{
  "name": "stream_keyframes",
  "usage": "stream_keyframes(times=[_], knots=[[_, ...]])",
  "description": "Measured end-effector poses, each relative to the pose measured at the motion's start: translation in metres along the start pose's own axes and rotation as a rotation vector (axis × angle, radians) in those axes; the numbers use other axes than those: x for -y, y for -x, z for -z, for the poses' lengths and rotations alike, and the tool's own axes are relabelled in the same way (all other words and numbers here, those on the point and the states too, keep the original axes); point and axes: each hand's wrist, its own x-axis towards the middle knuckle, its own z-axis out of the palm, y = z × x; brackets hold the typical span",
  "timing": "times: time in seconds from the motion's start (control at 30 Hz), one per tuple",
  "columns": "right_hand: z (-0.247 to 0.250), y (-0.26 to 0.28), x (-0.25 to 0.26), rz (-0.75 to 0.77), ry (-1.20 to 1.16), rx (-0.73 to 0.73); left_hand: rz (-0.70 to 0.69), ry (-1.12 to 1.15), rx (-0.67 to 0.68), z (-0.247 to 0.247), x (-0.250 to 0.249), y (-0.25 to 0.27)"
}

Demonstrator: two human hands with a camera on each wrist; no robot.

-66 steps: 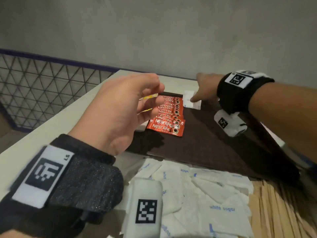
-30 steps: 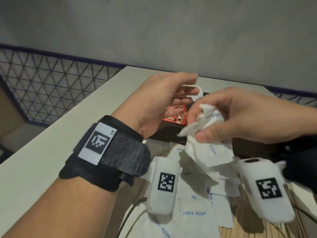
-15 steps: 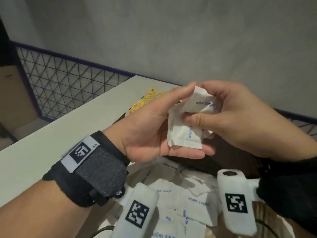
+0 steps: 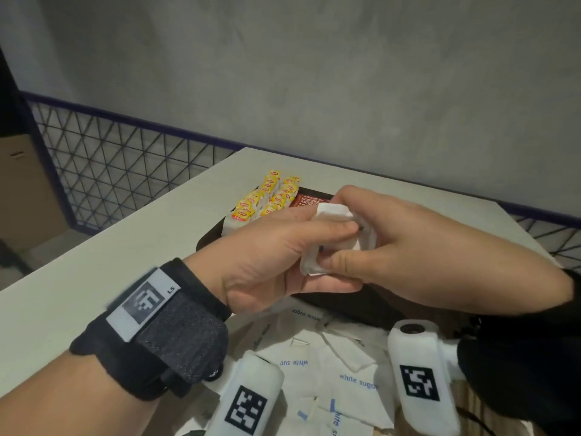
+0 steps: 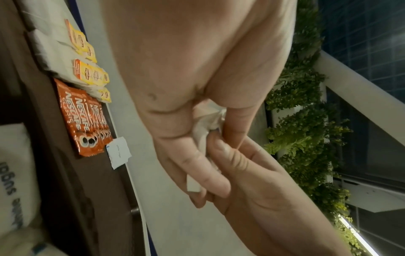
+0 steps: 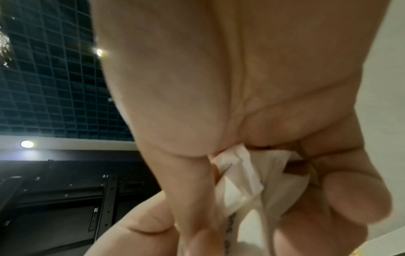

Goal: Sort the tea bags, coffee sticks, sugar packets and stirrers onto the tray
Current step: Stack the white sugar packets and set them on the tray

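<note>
Change since earlier: both hands were lowered toward the middle of the head view, and the yellow tea bags and red coffee sticks, hidden half a second before, were uncovered behind them.
Left hand (image 4: 267, 262): seen at centre of the head view, palm turned up, thumb pressed down along the top of the held sugar packets (image 4: 330, 237); fingers were curled under them.
Right hand (image 4: 396, 247): met from the right side of the frame, thumb and fingers closed on the same white bundle from the opposite side.
Held sugar packets: a small white bunch was pinched between the two hands, raised above the tray; the number in it could not be told.
Tray (image 4: 361, 306): dark brown, lying on the table (image 4: 125, 247), mostly covered by the hands in the head view.
Tea bags (image 4: 270, 196): yellow-tagged, laid in rows at the tray's far-left part, just above the left hand in the frame.
Coffee sticks (image 5: 85, 117): red, overlapped in a row just beside the tea bags, at the left of the left wrist view.
Placed sugar packet (image 5: 118, 152): one white packet was seen just beside the coffee sticks on the tray.
Loose sugar packets (image 4: 339, 372): white, printed "white sugar", heaped at the bottom centre of the head view, in front of the tray.
Stirrers (image 4: 471, 416): pale wooden strips were glimpsed at the lower right, partly hidden.
</note>
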Motion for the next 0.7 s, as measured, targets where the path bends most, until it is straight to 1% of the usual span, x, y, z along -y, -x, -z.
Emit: stream_keyframes(times=[0.17,0.27,0.37,0.47,0.57,0.7], knots=[[-0.003,-0.002,0.0,-0.049,0.053,-0.036,-0.013,-0.033,-0.043,0.004,-0.003,0.0],[0.004,-0.001,-0.001,-0.029,0.025,-0.136,-0.01,-0.018,-0.062,0.005,-0.006,0.0],[0.009,-0.003,-0.002,0.027,-0.064,-0.212,-0.025,0.023,-0.062,0.006,-0.008,0.001],[0.011,-0.003,-0.003,0.049,-0.107,-0.217,-0.04,0.063,-0.045,0.006,-0.009,0.002],[0.012,-0.002,-0.005,0.014,-0.133,-0.242,-0.041,0.064,-0.043,0.008,-0.009,0.002],[0.012,-0.003,-0.007,-0.025,-0.249,-0.318,-0.051,0.035,-0.052,0.01,-0.009,0.001]])
